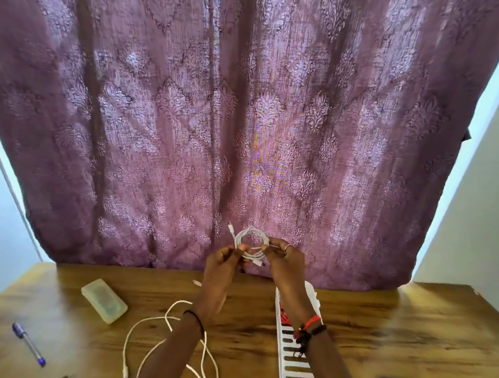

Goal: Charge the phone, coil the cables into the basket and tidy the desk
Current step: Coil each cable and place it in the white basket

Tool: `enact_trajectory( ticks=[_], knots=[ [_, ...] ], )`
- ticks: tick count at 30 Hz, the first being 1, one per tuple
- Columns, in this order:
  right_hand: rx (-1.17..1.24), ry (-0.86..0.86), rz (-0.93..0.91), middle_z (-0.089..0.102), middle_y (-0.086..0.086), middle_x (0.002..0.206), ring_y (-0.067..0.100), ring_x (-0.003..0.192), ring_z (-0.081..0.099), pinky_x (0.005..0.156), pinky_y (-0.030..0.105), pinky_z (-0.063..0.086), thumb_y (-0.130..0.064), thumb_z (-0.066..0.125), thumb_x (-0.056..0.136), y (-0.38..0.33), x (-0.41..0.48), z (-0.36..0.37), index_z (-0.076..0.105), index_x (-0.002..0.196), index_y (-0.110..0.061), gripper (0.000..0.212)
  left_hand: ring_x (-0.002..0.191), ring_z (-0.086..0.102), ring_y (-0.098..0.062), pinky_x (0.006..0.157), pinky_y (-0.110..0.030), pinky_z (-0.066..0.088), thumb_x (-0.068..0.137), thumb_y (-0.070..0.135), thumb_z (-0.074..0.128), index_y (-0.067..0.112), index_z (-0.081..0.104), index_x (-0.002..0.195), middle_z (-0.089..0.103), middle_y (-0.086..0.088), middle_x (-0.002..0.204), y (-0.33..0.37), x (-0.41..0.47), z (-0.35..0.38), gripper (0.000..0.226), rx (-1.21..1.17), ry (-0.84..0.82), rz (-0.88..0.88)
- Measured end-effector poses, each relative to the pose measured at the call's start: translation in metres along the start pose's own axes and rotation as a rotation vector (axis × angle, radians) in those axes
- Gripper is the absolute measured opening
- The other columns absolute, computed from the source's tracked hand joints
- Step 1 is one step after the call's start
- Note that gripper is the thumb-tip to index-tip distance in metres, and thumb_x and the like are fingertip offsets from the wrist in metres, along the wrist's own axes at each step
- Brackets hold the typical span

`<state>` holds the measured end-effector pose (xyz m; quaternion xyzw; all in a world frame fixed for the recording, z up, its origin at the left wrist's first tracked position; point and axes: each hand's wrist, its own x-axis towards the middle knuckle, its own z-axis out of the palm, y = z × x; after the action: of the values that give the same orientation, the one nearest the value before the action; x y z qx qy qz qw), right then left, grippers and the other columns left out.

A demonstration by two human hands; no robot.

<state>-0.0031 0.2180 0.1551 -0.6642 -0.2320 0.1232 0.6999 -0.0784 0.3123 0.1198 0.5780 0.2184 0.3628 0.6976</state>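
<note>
The coiled cable [251,244] is held up above the worktop [395,337]. The left hand [224,262] pinches one side of the loops in its fingers [230,252] and the right hand [285,260] pinches the other, likely to stop them springing open. The basket [279,346] waits just below the right wrist.

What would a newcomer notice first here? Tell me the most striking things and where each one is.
The patterned purple curtain fills the whole background behind the desk. In front of it, at centre, the left hand and right hand hold up a small coiled white cable. Below, a loose white cable sprawls on the wooden desk, left of the white slotted basket.
</note>
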Motion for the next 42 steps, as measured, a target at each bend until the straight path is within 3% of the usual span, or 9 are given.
enact_trajectory(
  ticks=[6, 9, 13, 16, 22, 27, 34, 38, 42],
  knots=[
    [-0.018, -0.169, -0.062, 0.070, 0.000, 0.076, -0.004, 0.062, 0.064, 0.060, 0.011, 0.045, 0.000, 0.057, 0.087, -0.003, 0.003, -0.008, 0.056, 0.109, -0.021, 0.030, 0.066, 0.055, -0.012, 0.071, -0.031, 0.045, 0.092, 0.015, 0.057, 0.010, 0.062, 0.080, 0.063, 0.005, 0.063, -0.005, 0.003, 0.008, 0.014, -0.069, 0.085, -0.026],
    [0.010, -0.289, -0.003, 0.065, 0.000, 0.070, -0.005, 0.044, 0.053, 0.044, 0.007, 0.037, 0.008, 0.053, 0.086, -0.009, 0.007, -0.013, 0.055, 0.115, -0.013, 0.036, 0.066, 0.055, -0.013, 0.061, -0.023, 0.047, 0.092, 0.008, 0.054, 0.011, 0.060, 0.080, 0.063, 0.004, 0.064, -0.004, 0.003, 0.012, 0.014, -0.110, 0.073, -0.027],
    [0.284, -0.398, 0.258, 0.052, -0.004, 0.041, 0.002, 0.027, 0.039, 0.030, 0.011, 0.032, 0.007, 0.051, 0.068, -0.017, 0.018, -0.016, 0.053, 0.107, -0.006, 0.040, 0.083, 0.059, -0.028, 0.074, -0.042, 0.049, 0.086, 0.003, 0.057, 0.013, 0.063, 0.093, 0.065, -0.015, 0.089, -0.003, 0.003, 0.016, 0.014, -0.049, 0.033, 0.078],
    [0.215, -0.433, 0.235, 0.056, 0.003, 0.057, 0.006, 0.042, 0.054, 0.050, 0.019, 0.050, 0.011, 0.057, 0.066, -0.021, 0.018, -0.017, 0.051, 0.099, -0.005, 0.037, 0.084, 0.057, -0.030, 0.078, -0.047, 0.047, 0.086, -0.012, 0.048, 0.018, 0.060, 0.089, 0.063, -0.011, 0.084, 0.000, 0.005, 0.018, 0.032, 0.041, 0.038, 0.080],
    [-0.340, -0.385, -0.111, 0.057, 0.001, 0.094, 0.003, 0.070, 0.059, 0.062, 0.011, 0.046, 0.010, 0.067, 0.072, -0.022, 0.010, -0.035, 0.048, 0.120, -0.016, 0.057, 0.092, 0.067, -0.035, 0.084, -0.048, 0.054, 0.088, 0.000, 0.058, 0.004, 0.058, 0.093, 0.069, -0.014, 0.090, 0.005, 0.008, 0.010, 0.007, 0.008, 0.034, -0.044],
    [-0.528, -0.118, -0.236, 0.067, 0.008, 0.092, 0.014, 0.074, 0.059, 0.066, 0.016, 0.042, -0.005, 0.074, 0.075, -0.019, 0.008, -0.030, 0.063, 0.092, -0.008, 0.021, 0.092, 0.069, -0.028, 0.082, -0.032, 0.057, 0.091, 0.000, 0.053, -0.012, 0.055, 0.102, 0.065, -0.024, 0.102, 0.004, 0.000, 0.012, 0.016, -0.220, 0.003, -0.143],
    [-0.713, 0.026, -0.277, 0.061, 0.009, 0.099, 0.020, 0.083, 0.060, 0.070, 0.017, 0.035, -0.019, 0.072, 0.078, 0.000, -0.005, -0.021, 0.070, 0.086, -0.007, 0.014, 0.067, 0.071, -0.017, 0.062, -0.022, 0.058, 0.090, -0.008, 0.046, -0.009, 0.060, 0.085, 0.072, -0.014, 0.072, 0.007, -0.010, 0.017, 0.015, -0.437, -0.038, -0.274],
    [-0.777, -0.013, -0.195, 0.071, 0.011, 0.102, 0.022, 0.094, 0.064, 0.071, 0.017, 0.033, -0.024, 0.064, 0.086, -0.002, -0.004, -0.024, 0.071, 0.100, -0.006, 0.024, 0.072, 0.072, -0.016, 0.062, -0.024, 0.058, 0.090, 0.000, 0.051, -0.001, 0.066, 0.090, 0.074, -0.013, 0.083, 0.006, -0.015, 0.015, 0.015, -0.305, -0.093, -0.310],
    [-0.774, -0.033, -0.195, 0.073, 0.015, 0.099, 0.028, 0.089, 0.067, 0.080, 0.030, 0.045, -0.017, 0.058, 0.090, 0.005, -0.005, -0.022, 0.072, 0.101, -0.006, 0.021, 0.053, 0.063, -0.002, 0.039, -0.014, 0.028, 0.088, 0.004, 0.056, 0.007, 0.064, 0.092, 0.075, -0.005, 0.084, 0.007, -0.018, 0.017, 0.009, -0.192, -0.064, -0.356]
  ],
)
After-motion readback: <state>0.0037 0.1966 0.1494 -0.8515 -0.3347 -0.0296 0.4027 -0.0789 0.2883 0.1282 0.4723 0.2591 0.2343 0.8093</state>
